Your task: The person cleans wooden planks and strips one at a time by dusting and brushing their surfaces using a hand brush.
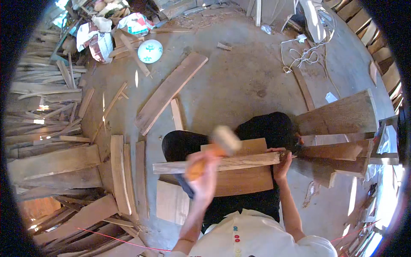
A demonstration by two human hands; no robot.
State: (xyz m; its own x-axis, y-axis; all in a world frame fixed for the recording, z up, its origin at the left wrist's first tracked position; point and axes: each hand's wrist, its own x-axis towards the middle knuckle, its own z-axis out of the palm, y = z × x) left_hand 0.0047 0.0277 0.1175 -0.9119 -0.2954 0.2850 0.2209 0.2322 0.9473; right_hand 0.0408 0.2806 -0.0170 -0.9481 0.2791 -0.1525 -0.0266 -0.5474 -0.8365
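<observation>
My left hand (202, 174) is closed around the orange handle of a hammer (227, 139). Motion blurs its pale, block-like head, which is above a long wooden strip (244, 162). This strip lies crosswise over my lap, on a wider brown board (244, 182). My right hand (281, 165) grips the strip's right end, thumb on one side and fingers on the other. A small dark patch shows at that end; I cannot make out what it is.
A long plank (173, 92) lies on the floor ahead. Narrow boards (122, 171) and stacked timber (51, 162) are at left. More boards (338, 115) stand close on the right. Farther off are a white basin (150, 51) and a tangled white cable (302, 58).
</observation>
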